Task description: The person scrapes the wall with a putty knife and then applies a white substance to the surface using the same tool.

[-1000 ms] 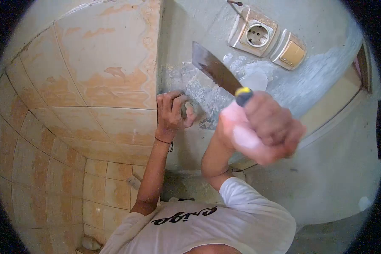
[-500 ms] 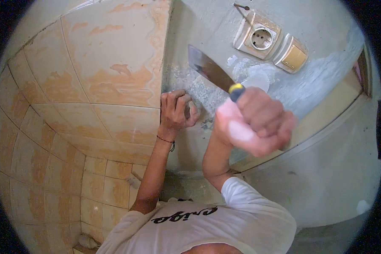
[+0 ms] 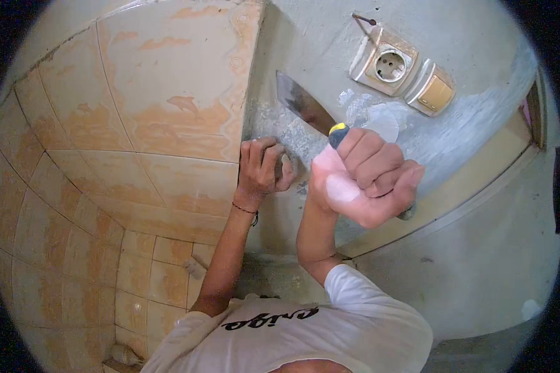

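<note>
Scraper (image 3: pixel 311 109) before a patchy wall (image 3: pixel 311 37)

Tiles (image 3: pixel 168 81) stood left, ending at a straight edge (image 3: pixel 250 74); beside it the left hand (image 3: pixel 261 168) curled, its hold unclear; the right hand (image 3: pixel 370 177) clenched the scraper; wall spread between blade (image 3: pixel 302 98) and socket (image 3: pixel 389 65)

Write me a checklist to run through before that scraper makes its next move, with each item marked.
1. Scraper secure in the right hand: ok, fingers wrapped around the handle.
2. Left hand out from under the blade: ok, it sits apart, near the tile edge.
3. Left hand empty: cannot tell, its curled fingers hide the palm.
4. Rough wall patch smooth: not ok, its surface looks uneven.
5. Power off at the wall socket: cannot tell.
</note>
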The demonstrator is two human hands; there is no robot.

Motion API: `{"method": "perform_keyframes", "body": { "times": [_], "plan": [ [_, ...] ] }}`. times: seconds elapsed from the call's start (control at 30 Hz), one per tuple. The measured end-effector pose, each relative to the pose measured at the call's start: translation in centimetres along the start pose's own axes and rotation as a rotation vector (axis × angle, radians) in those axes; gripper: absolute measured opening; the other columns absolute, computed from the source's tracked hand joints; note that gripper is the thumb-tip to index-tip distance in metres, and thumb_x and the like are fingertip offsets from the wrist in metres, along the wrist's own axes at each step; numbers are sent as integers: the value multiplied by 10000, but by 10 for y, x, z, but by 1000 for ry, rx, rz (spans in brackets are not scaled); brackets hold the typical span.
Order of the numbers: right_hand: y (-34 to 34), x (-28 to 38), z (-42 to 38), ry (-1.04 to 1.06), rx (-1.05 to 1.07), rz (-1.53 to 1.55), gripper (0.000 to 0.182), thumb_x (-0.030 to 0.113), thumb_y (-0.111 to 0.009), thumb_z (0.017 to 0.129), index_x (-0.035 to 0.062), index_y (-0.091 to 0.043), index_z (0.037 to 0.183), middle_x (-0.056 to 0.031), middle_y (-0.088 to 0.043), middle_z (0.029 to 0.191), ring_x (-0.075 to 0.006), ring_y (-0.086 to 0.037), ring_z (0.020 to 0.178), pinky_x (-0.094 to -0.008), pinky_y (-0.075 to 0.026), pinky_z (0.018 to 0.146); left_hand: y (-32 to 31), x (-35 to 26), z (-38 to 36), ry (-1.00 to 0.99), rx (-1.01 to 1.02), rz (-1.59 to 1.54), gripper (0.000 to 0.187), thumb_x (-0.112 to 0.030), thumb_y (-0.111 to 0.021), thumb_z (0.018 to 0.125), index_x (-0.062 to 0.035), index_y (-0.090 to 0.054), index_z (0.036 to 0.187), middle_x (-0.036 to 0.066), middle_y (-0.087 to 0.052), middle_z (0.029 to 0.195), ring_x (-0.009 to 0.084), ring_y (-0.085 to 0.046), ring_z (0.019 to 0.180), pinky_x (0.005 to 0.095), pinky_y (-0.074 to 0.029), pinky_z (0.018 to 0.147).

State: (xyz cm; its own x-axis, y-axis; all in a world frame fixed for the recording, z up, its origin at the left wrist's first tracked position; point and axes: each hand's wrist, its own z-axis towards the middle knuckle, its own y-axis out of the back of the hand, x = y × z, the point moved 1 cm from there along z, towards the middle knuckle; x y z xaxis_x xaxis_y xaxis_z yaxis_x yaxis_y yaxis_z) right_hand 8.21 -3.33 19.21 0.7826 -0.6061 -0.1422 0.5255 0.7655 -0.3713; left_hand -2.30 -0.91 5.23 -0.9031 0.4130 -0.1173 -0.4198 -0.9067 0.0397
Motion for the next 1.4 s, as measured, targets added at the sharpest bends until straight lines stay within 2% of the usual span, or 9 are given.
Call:
{"method": "perform_keyframes", "body": {
  "times": [0.1,0.23,0.3,0.43,0.77,0.87,1.0,1.23,1.4],
  "plan": [
    [-7,14,7,192,-173,379,378,253,-375,954,146,-292,602,32,-248,446,-76,-124,364,-256,-141,358,-1,0,1,-1,17,2,258,-136,-590,721,-68,-538,964,146,-544,985,308,-498,890,433,-384,777],
    [8,-3,-4,296,-63,49,376,252,-370,960,152,-302,604,35,-253,451,-76,-142,367,-253,-145,365,1,2,-2,-7,13,-5,286,-161,-611,714,-68,-530,972,147,-536,976,313,-490,884,433,-381,776],
    [5,2,-2,-7,28,84,287,236,-472,932,179,-384,665,20,-366,474,-94,-244,376,-264,-213,390,0,2,-1,-11,17,4,291,-168,-618,710,-67,-531,968,148,-536,974,314,-490,882,431,-382,775],
    [-2,21,12,124,-104,228,379,244,-383,962,159,-282,606,37,-235,474,-70,-158,392,-243,-153,394,0,1,-2,-7,0,-5,294,-165,-626,684,-66,-541,948,147,-538,973,311,-492,880,428,-385,771],
    [-4,15,13,155,-105,141,413,250,-403,948,175,-247,573,45,-238,481,-83,-152,381,-254,-159,395,0,2,-2,-9,-10,7,303,-225,-627,698,-71,-558,950,142,-541,966,317,-493,865,422,-392,782],
    [-19,-13,-7,-192,-270,-6,409,248,-379,957,182,-248,575,55,-234,477,-70,-151,386,-254,-150,395,3,-1,4,-30,-33,58,284,-170,-623,675,-60,-564,929,125,-567,964,285,-520,829,390,-415,747],
    [3,10,3,59,-109,323,393,222,-366,952,177,-252,579,45,-228,472,-77,-139,384,-262,-134,392,-1,2,0,-38,-64,48,279,-168,-616,672,-61,-567,925,127,-569,963,284,-520,829,388,-413,742],
    [-12,-3,-8,-118,-109,-29,379,238,-393,957,171,-283,601,47,-255,492,-71,-163,396,-257,-153,399,-3,1,-5,-20,-15,17,256,-208,-587,734,-67,-553,944,144,-544,965,303,-499,861,421,-388,772],
    [3,17,3,164,-149,116,408,245,-402,965,176,-275,583,57,-251,484,-65,-185,393,-244,-175,394,-1,3,-4,-19,-5,3,269,-224,-599,734,-68,-560,950,139,-542,968,303,-497,875,419,-385,776]
  ]
}}
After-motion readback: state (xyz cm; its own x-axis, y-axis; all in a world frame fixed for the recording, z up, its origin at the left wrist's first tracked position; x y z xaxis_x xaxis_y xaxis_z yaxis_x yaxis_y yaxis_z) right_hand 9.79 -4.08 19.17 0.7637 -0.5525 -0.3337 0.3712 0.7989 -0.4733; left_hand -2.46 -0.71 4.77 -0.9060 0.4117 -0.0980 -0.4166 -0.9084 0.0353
